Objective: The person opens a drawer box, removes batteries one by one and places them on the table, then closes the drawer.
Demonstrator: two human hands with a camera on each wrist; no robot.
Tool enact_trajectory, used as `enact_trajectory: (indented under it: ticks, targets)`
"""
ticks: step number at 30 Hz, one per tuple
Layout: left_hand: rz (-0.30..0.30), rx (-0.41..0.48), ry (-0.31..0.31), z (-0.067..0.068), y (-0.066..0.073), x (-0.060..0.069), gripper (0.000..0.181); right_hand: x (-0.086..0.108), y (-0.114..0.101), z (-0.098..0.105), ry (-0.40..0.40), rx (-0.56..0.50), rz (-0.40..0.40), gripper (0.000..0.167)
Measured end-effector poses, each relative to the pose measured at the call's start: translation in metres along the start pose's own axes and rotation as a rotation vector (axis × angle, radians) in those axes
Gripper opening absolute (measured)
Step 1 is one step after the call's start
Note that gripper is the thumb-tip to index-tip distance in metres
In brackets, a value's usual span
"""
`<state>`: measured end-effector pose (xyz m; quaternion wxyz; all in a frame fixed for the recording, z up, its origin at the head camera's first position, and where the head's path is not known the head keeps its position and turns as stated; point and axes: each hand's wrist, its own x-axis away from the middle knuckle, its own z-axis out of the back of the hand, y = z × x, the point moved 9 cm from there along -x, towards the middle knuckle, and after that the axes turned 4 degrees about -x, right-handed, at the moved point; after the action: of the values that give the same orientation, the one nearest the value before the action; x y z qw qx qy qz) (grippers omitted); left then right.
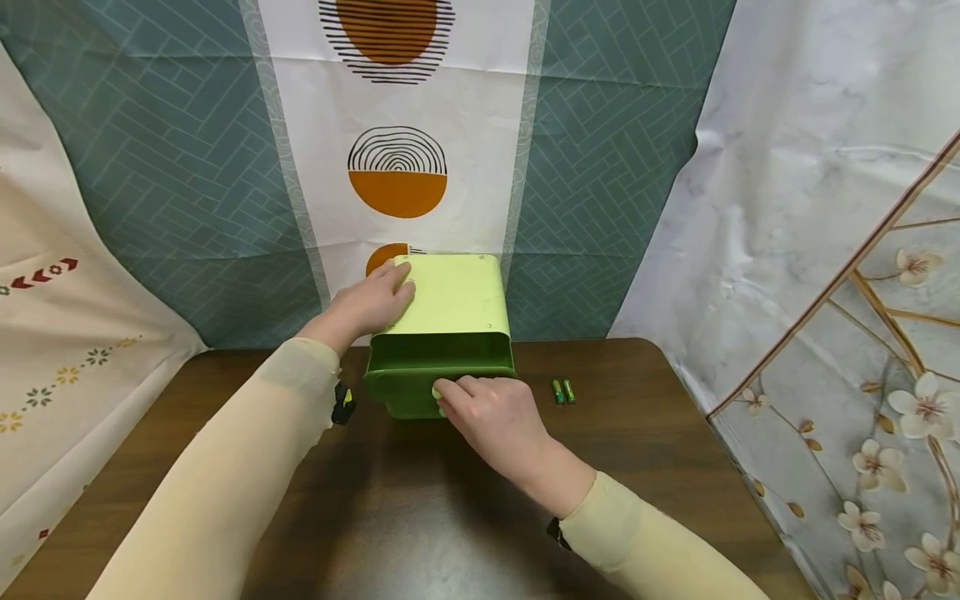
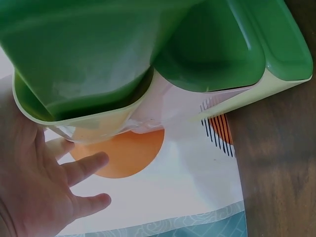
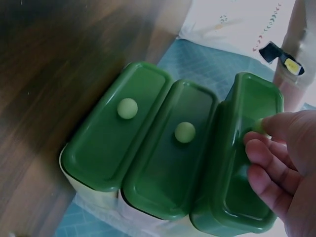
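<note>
A small drawer cabinet point(image 1: 457, 292) with a pale yellow-green shell stands at the back of the table. Its green top drawer point(image 1: 401, 385) is pulled partly out, showing a dark gap behind the front. My left hand point(image 1: 372, 300) rests on the cabinet's upper left edge, fingers spread and fairly straight along the shell. At the front, my right hand point(image 1: 498, 421) pinches the top drawer's round knob point(image 3: 259, 127) between thumb and fingers. In the right wrist view, the middle drawer point(image 3: 173, 165) and the bottom drawer point(image 3: 106, 143) are pushed in, each with a pale round knob.
Two green batteries point(image 1: 563, 391) lie side by side on the brown wooden table point(image 1: 630, 450), right of the cabinet. Patterned cloth point(image 1: 600, 167) hangs behind the table, with more fabric at the left and right sides.
</note>
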<state>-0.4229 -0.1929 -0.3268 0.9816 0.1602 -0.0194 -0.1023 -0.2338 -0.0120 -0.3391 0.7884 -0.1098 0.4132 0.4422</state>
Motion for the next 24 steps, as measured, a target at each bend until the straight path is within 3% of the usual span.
enact_trajectory:
  ticks: [24]
  targets:
    - [-0.008,0.016,0.001,-0.001,0.001,-0.004,0.069,-0.022,0.036,-0.024,-0.030,-0.002,-0.087,0.008]
